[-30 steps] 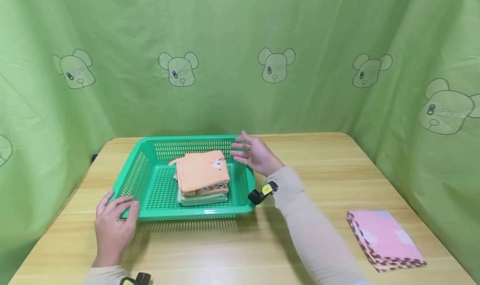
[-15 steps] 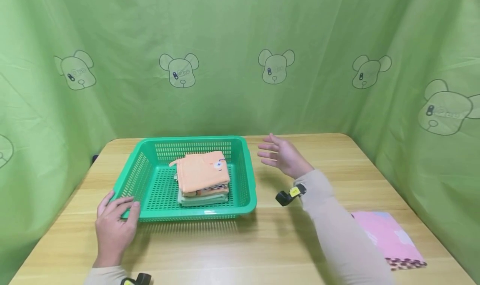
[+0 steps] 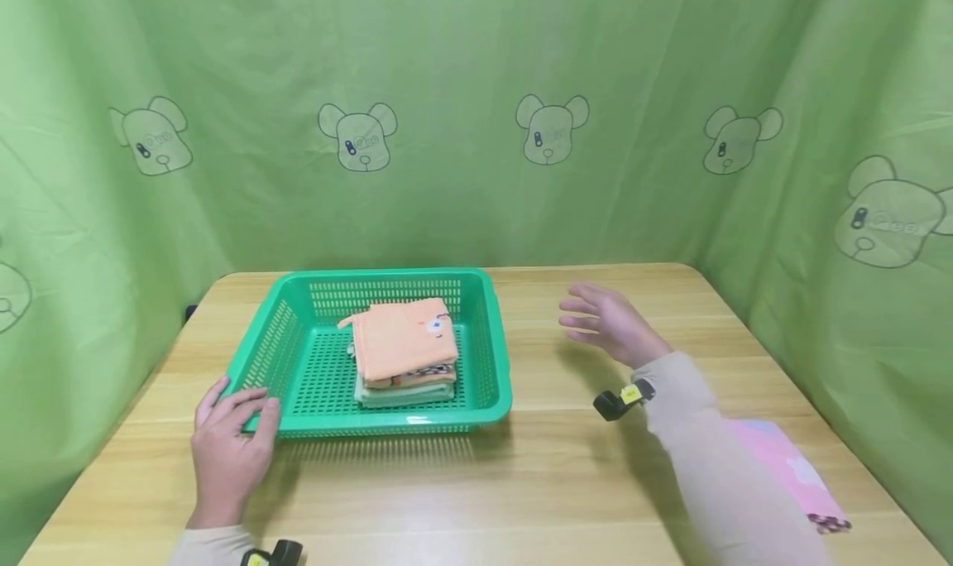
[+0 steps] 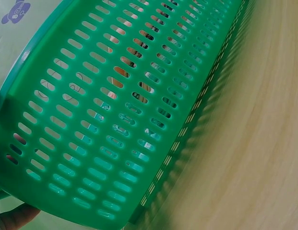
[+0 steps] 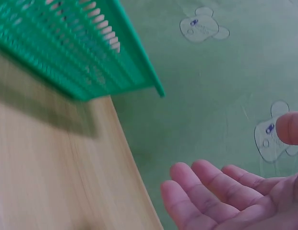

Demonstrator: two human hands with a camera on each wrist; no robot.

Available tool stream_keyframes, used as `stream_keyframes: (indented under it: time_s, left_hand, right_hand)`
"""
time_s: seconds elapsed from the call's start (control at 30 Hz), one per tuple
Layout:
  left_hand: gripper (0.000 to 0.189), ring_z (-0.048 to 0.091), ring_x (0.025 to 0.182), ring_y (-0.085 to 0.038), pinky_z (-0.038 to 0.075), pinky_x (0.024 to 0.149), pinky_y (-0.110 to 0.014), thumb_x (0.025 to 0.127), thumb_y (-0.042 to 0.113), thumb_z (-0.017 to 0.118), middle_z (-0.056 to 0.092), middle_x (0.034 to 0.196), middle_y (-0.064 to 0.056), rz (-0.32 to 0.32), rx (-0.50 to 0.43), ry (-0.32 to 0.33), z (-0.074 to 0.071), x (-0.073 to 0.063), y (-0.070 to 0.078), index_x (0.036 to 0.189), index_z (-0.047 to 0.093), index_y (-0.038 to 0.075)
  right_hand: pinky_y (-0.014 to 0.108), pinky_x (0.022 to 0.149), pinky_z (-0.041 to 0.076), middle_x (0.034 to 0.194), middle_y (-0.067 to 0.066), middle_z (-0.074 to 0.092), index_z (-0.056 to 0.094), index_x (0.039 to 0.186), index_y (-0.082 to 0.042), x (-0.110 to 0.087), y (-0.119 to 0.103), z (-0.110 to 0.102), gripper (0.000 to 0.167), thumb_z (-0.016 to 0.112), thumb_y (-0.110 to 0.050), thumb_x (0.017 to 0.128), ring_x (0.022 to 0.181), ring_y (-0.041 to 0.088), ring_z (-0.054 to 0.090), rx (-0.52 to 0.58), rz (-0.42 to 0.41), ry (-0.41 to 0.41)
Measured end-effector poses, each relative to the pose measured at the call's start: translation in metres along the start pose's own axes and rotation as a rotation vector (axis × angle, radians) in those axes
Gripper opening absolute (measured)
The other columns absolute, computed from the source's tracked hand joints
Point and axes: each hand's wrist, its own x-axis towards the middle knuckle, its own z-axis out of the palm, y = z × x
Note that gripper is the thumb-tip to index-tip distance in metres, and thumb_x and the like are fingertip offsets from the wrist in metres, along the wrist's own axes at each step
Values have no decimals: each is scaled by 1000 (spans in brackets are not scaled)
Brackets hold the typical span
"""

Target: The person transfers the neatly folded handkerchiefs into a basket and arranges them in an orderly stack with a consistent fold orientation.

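A green plastic basket (image 3: 500, 367) with slotted walls stands left of centre on the table. My left hand (image 3: 232, 454) grips its near left corner, thumb at the front rim and fingers along the left side. Inside lies a stack of folded cloths: an orange towel (image 3: 402, 342) with a small animal face on top, a pale green one (image 3: 405, 395) at the bottom. Right of the basket, my right hand (image 3: 614, 326) hovers above the table, fingers extended and apart, holding nothing; its palm (image 5: 254, 211) shows bare in the right wrist view.
A folded pink cloth (image 3: 800, 471) with a checked edge lies at the near right, partly hidden by my right forearm. The wooden table (image 3: 417, 500) is enclosed by a green curtain (image 3: 454, 210) with bear-head prints behind and on both sides.
My right hand has moved rightward, away from the basket's right rim, and its forearm now covers part of the pink cloth. The left hand and basket have stayed put.
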Motion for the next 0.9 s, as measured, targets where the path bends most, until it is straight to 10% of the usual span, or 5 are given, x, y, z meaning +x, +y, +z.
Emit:
stream_keyframes:
  time_s: [0.37,0.9]
  left_hand:
    - [17,46,121,-49,27,107,-56,81,11,68,70,93,-23,-3,7,-2,0,0,1,75,70,-5]
    - [17,46,120,-49,27,108,-55,82,10,67,70,92,-23,9,11,3,3,0,-3,74,70,-5]
  right_hand:
    - [42,105,40,152,31,23,10,152,3,-22,8,-41,67,36,-37,105,124,31,49,-89,5,-2]
    - [55,110,25,152,36,12,0,147,13,-47,39,-92,76,40,-36,104,136,50,24,-230,90,13]
